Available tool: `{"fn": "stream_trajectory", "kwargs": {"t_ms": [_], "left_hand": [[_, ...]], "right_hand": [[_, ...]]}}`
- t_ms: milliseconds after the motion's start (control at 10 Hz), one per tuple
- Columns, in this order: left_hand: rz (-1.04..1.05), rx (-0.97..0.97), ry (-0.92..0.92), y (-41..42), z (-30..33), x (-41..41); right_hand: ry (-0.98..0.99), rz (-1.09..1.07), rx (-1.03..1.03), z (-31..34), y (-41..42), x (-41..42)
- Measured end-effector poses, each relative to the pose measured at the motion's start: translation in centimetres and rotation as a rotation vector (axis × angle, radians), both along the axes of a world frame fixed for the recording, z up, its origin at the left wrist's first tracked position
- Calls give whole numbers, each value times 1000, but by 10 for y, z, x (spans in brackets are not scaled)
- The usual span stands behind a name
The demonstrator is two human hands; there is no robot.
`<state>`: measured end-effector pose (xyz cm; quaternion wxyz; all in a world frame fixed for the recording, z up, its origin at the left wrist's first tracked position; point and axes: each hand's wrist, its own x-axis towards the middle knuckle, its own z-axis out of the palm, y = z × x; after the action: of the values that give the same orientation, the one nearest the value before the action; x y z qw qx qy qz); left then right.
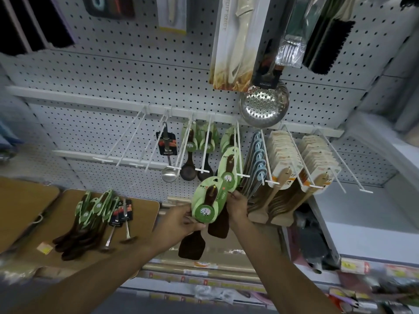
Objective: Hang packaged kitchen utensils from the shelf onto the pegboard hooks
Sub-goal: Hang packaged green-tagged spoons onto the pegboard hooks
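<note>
My left hand (181, 219) grips the lower edge of a green-carded dark wooden spatula (207, 206), held just below the tip of a white pegboard hook (238, 152). My right hand (238, 206) pinches a second green-carded spatula (227, 175) whose card sits near that hook's end. More green-carded utensils (199, 138) hang on hooks further back. A pile of green-carded spatulas (90, 214) and small carded ladles (120, 219) lies on the brown shelf surface (145, 214) at the left.
Two bare white hooks (127, 143) jut out at the left of the rail. Blue-carded items (258, 155) and two rows of beige-carded wooden spatulas (285, 159) fill hooks on the right. A steel skimmer (264, 107) and boxed fruit knife (235, 41) hang above.
</note>
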<state>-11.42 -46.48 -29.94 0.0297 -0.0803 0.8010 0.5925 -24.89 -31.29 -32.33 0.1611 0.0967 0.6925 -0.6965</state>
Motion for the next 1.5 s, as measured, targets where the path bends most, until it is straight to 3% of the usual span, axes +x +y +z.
{"fn": "stream_trajectory", "kwargs": {"t_ms": [100,400,600,700,800,1000,1200,1500], "left_hand": [[-1,9,-40,-1,-8,1],[-9,-13,-79,-11,-13,-11],[-27,-19,-64,-13,-12,-18],[-39,-41,-54,-12,-16,-21],[-17,-78,-22,-6,-18,-24],[3,-134,21,11,-18,-28],[-53,-100,37,27,-18,-28],[-99,-20,63,39,-19,-25]], "right_hand": [[-59,-39,-73,0,-10,-18],[-94,-110,-45,-5,-25,-57],[-28,42,231,12,-17,-35],[131,83,302,9,-8,-4],[284,151,275,-12,-1,12],[385,248,145,-26,27,38],[313,179,-121,18,41,62],[300,35,-194,26,39,63]]}}
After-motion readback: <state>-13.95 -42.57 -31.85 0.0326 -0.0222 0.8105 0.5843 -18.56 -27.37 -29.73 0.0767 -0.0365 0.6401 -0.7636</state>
